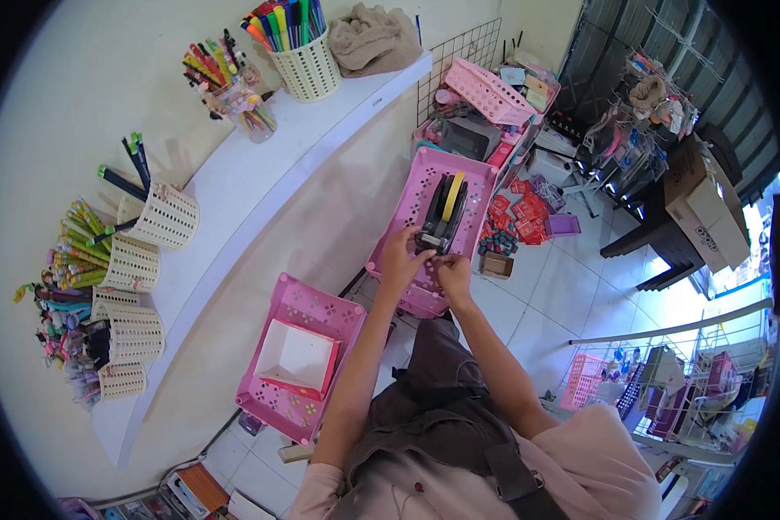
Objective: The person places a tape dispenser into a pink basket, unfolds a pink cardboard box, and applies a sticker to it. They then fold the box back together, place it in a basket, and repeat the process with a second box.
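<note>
A black tape dispenser with a yellow roll lies in a pink perforated tray in front of me. My left hand is at the dispenser's near end, its fingers and thumb closed around that end. Close beside it, my right hand has its fingers bent together just below the same end. Whatever is between the right fingertips is too small to make out.
A second pink tray holds a white-and-red box at lower left. Along the wall, a white shelf carries baskets of pens. Red packets lie on the floor to the right, near a cardboard box.
</note>
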Demonstrator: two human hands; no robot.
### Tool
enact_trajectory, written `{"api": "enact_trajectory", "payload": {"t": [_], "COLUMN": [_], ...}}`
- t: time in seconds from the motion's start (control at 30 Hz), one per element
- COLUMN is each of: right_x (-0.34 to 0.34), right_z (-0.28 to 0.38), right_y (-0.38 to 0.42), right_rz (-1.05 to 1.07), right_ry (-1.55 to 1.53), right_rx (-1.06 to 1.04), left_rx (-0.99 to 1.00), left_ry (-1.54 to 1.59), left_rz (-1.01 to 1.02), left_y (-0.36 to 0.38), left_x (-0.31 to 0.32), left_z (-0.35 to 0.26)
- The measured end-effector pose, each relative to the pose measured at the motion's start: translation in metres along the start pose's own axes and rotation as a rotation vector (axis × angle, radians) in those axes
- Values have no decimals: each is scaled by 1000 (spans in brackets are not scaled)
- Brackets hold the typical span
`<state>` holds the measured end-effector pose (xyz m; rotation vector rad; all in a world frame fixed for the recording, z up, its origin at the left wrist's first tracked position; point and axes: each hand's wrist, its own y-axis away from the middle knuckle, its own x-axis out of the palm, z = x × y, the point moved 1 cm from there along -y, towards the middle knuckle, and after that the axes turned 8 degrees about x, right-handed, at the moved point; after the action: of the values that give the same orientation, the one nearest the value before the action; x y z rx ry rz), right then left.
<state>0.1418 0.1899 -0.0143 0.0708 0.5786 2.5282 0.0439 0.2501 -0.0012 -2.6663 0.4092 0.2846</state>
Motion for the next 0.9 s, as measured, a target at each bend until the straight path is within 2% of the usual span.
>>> {"api": "enact_trajectory", "payload": {"t": [0.07, 0.2, 0.3, 0.4, 0.6, 0.73, 0.8, 0.9], "right_x": [5, -2, -5, -4, -8, -12, -19, -17], "right_z": [-15, 9, 19, 14, 7, 13, 10, 7], "right_y": [-10, 1, 6, 1, -6, -4, -9, -12], "right_rz": [-119, -123, -139, -128, -167, -98, -82, -90], "right_ry": [147, 231, 397, 364, 459, 399, 500, 531], "right_rx": [-87, -116, -232, -260, -319, -289, -310, -371], "left_rx": [73, 86, 2, 16, 12, 37, 68, 92], "left_ry": [-170, -156, -31, -98, -118, -110, -110, -241], "left_rz": [15, 4, 57, 20, 78, 66, 47, 76], "left_y": [-1, -3, -1, 1, 4, 5, 5, 8], "left_x": [2, -5, -2, -3, -4, -7, -8, -4], "left_z": [6, -5, -5, -3, 2, 7, 14, 18]}}
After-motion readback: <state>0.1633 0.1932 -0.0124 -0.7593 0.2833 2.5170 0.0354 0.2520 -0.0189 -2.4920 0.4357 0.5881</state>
